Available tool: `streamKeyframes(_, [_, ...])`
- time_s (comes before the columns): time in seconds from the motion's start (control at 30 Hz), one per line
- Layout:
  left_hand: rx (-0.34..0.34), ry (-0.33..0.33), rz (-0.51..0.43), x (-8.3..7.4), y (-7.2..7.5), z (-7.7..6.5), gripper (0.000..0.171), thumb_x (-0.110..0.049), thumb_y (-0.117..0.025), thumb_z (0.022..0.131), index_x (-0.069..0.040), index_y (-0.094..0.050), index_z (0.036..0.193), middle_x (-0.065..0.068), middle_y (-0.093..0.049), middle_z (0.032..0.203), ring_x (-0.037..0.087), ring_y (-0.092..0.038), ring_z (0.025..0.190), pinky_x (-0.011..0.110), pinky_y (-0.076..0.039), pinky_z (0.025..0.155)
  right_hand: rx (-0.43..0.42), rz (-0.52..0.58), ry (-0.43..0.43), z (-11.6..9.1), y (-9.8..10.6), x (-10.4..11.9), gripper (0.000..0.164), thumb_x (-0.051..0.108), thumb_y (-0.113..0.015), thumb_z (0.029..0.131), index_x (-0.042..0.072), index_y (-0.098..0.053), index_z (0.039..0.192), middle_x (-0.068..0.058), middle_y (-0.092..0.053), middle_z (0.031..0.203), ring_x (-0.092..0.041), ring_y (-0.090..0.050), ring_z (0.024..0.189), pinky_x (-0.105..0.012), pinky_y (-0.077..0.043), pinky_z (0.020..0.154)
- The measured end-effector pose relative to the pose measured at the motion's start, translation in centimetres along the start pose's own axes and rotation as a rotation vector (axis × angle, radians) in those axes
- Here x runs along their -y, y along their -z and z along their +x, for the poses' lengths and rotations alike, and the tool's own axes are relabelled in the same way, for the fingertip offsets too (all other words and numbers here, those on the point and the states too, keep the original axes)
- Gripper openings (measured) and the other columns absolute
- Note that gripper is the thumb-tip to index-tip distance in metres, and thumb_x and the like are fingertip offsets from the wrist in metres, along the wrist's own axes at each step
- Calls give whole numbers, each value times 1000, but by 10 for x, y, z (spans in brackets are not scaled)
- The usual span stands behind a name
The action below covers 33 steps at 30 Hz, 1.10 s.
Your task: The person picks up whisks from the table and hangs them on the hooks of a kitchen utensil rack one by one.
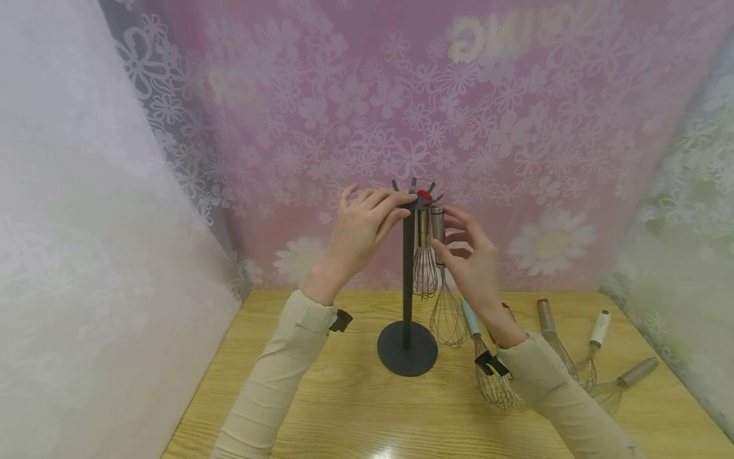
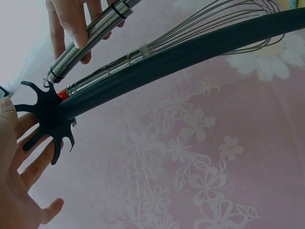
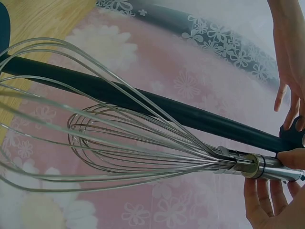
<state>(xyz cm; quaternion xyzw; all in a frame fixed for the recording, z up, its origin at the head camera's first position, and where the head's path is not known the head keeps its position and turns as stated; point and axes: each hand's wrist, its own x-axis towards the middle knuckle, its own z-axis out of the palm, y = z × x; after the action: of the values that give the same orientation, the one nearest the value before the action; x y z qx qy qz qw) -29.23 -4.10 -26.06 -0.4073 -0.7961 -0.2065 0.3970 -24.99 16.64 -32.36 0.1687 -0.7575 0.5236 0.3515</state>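
My left hand (image 1: 362, 223) rests with its fairly straight fingers over the top of a dark stand's ring of curved hooks (image 2: 45, 112). My right hand (image 1: 474, 255) pinches the steel handle (image 2: 90, 42) of a balloon whisk between thumb and fingers. This whisk (image 1: 448, 319) hangs upright, wires down, to the right of the pole. At its upper end a small wire loop (image 2: 46, 82) is right at one hook tip. Behind it another whisk (image 1: 425, 271), with a shiny handle and a red end (image 1: 424, 196), hangs close along the pole (image 1: 408, 280).
The stand's round base (image 1: 407, 363) sits on the wooden table (image 1: 321, 408). Several whisks lie at the right, among them a blue-handled one (image 1: 471, 317), a white-handled one (image 1: 599, 328) and a steel-handled one (image 1: 638, 371). Floral curtains (image 1: 355, 127) enclose the table.
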Motion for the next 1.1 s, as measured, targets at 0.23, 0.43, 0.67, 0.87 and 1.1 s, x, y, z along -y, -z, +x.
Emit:
streamKeyframes(0.23, [8,4,-3,0,-1,0,28,-32,-59,103,-24,-70,127,-3,-71,117,20,-62,112,59,-24,118,14,7,-6,-2,-3,-2,56,3,-72,93,14,-55,145,-17,-64,126,-23,-62,93,-15,-52,76])
streamKeyframes(0.43, [10,5,-2,1,-2,0,28,-32,-58,103,-23,-70,127,-2,-71,117,20,-63,112,59,-24,118,17,16,1,-2,-7,-3,58,1,-74,92,12,-55,145,-18,-64,124,-21,-62,92,-14,-53,74])
streamKeyframes(0.67, [8,9,-5,1,-2,1,29,-31,-59,103,-23,-70,128,-3,-71,118,19,-63,112,58,-24,118,21,43,4,-2,-12,-3,56,0,-73,92,8,-55,144,-19,-64,125,-28,-64,93,-14,-54,74])
streamKeyframes(0.87, [5,13,-16,0,-1,1,28,-31,-59,103,-23,-70,128,-3,-71,118,18,-62,111,57,-23,119,16,77,17,-1,-14,-4,57,-1,-74,90,6,-55,144,-21,-63,125,-34,-66,94,-11,-53,74])
streamKeyframes(1.1, [2,11,-12,1,-1,1,28,-31,-59,103,-23,-70,128,-3,-71,117,18,-63,111,58,-23,118,17,105,8,-3,-16,-5,61,-2,-76,89,6,-54,145,-20,-61,126,-29,-65,95,-13,-55,75])
